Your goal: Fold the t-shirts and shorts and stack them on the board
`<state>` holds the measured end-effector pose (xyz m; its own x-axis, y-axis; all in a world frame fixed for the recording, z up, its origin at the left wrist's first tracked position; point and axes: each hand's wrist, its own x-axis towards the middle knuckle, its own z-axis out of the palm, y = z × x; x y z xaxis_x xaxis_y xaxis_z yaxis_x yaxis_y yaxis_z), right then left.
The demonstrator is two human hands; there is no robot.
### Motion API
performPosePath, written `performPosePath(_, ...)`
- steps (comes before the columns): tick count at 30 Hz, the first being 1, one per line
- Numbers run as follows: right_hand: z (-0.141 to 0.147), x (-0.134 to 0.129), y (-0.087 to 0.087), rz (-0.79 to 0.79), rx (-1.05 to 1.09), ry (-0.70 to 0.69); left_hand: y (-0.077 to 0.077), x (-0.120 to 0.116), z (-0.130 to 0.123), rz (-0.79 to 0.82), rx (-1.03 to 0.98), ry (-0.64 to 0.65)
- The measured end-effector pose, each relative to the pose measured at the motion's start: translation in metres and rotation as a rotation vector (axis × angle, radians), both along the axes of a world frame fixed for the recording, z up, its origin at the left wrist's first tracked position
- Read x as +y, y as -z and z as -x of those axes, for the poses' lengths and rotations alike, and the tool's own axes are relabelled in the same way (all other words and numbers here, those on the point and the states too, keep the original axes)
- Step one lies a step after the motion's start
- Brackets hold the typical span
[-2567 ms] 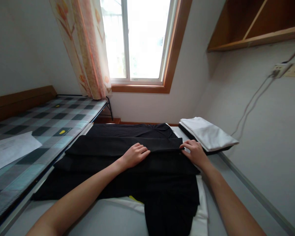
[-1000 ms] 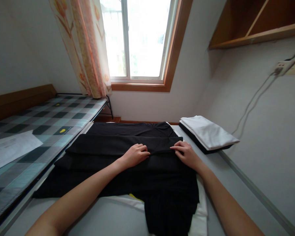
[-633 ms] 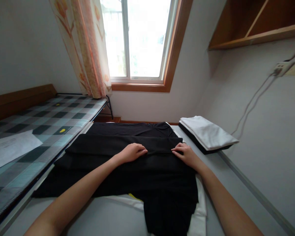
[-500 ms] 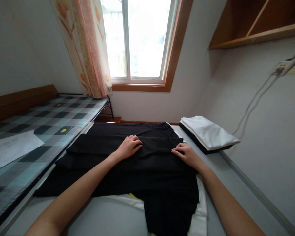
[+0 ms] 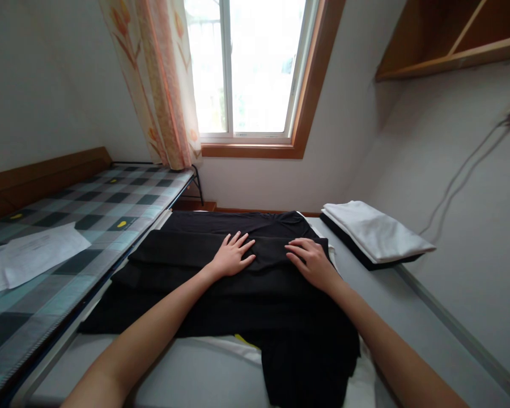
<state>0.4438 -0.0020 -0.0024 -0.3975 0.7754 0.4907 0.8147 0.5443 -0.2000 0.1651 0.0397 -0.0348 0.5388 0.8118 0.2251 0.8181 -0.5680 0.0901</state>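
Observation:
A black T-shirt (image 5: pixel 221 309) lies spread over the pale surface in front of me, with its far side folded over in a long strip. One sleeve hangs toward me at the lower right. My left hand (image 5: pixel 233 255) rests flat on the folded strip near its middle, fingers spread. On the same strip, close to its right end, lies my right hand (image 5: pixel 310 259) with its fingers stretched out and slightly bent. White cloth (image 5: pixel 361 374) shows from under the shirt along its right and near edges.
Folded white and black clothes (image 5: pixel 374 229) are stacked at the right by the wall. To the left is a bed with a checked mattress (image 5: pixel 68 212) and paper sheets (image 5: pixel 46 252) on it. A curtained window (image 5: pixel 263 73) is ahead; a wooden shelf (image 5: pixel 446 62) hangs upper right.
My left hand has opened from curled fingers to spread ones. My right hand has slid a little inward from the shirt's right edge. The view has shifted slightly left.

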Motion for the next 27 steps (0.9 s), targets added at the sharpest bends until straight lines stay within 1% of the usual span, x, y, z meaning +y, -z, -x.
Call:
performPosePath(2,0.022,0.005,0.003,0.049,-0.055,-0.025,0.001,0.000,0.000,0.003,0.001,-0.003)
performPosePath(6,0.056,0.019,0.013,0.146,-0.151,0.013,0.003,0.001,0.001,-0.003,-0.006,-0.002)
performPosePath(8,0.063,0.026,0.020,0.202,-0.185,0.051,0.004,0.001,0.001,-0.015,-0.019,-0.016)
performPosePath(10,0.063,0.030,0.026,0.256,-0.215,0.098,0.004,0.002,0.001,-0.022,-0.037,-0.051)
performPosePath(12,0.056,0.033,0.031,0.293,-0.240,0.153,0.005,0.004,0.002,-0.021,-0.053,-0.094)
performPosePath(15,0.038,0.036,0.035,0.321,-0.249,0.246,0.005,0.010,0.007,-0.006,-0.064,-0.155)
performPosePath(19,0.010,0.038,0.035,0.366,-0.234,0.349,0.003,0.022,0.028,0.029,-0.072,-0.249)
performPosePath(21,-0.002,0.037,0.034,0.381,-0.245,0.371,0.000,0.028,0.046,0.038,-0.071,-0.271)
performPosePath(23,-0.013,0.035,0.034,0.376,-0.260,0.384,-0.002,0.033,0.069,0.048,-0.066,-0.278)
performPosePath(25,-0.024,0.032,0.036,0.354,-0.264,0.407,-0.005,0.037,0.098,0.068,-0.065,-0.295)
performPosePath(27,-0.037,0.031,0.037,0.313,-0.254,0.437,-0.008,0.039,0.130,0.043,-0.069,-0.358)
